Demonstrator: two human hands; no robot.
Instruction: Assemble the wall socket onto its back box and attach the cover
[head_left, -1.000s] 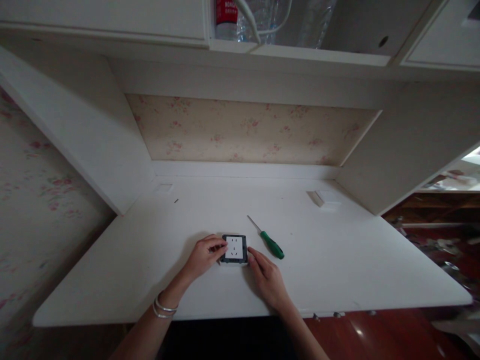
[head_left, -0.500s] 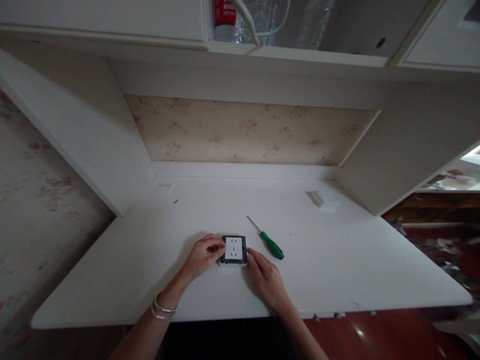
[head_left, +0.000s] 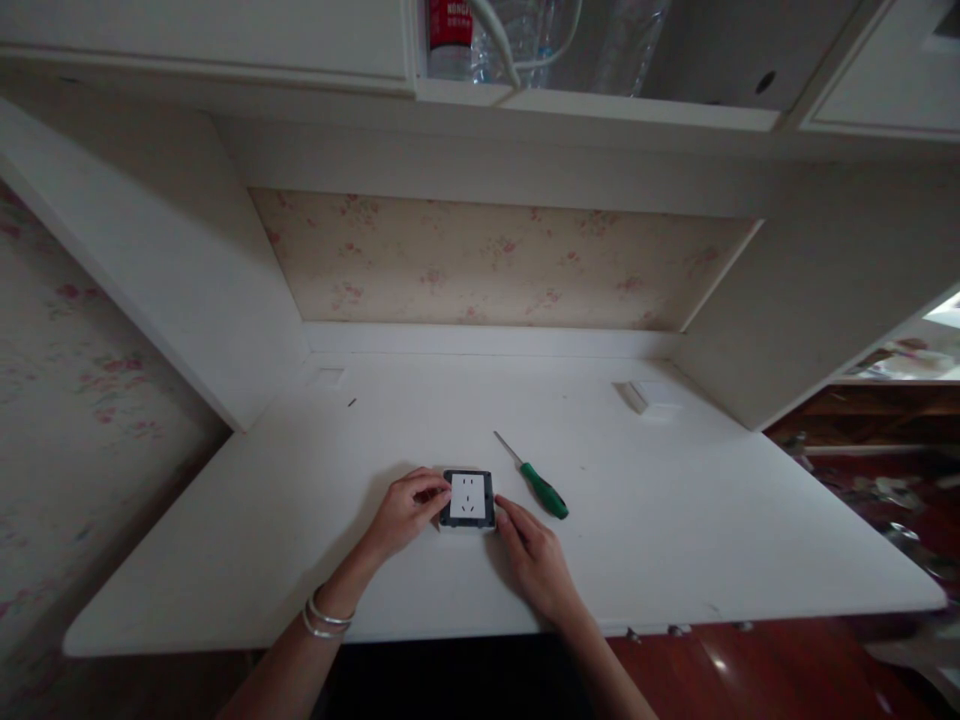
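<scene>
A square wall socket point(head_left: 469, 498), white face in a dark frame, lies flat on the white desk point(head_left: 675, 540) near its front middle. My left hand point(head_left: 405, 512) grips its left edge with curled fingers. My right hand point(head_left: 534, 560) rests on the desk with its fingertips against the socket's lower right corner. A screwdriver point(head_left: 537, 482) with a green handle lies just right of the socket, tip pointing away to the back left.
A small white part point(head_left: 651, 396) lies at the back right of the desk, a tiny dark screw point(head_left: 352, 402) at the back left. Side panels wall the desk. A shelf above holds a red-labelled bottle point(head_left: 451, 35), clear bottles and a cable.
</scene>
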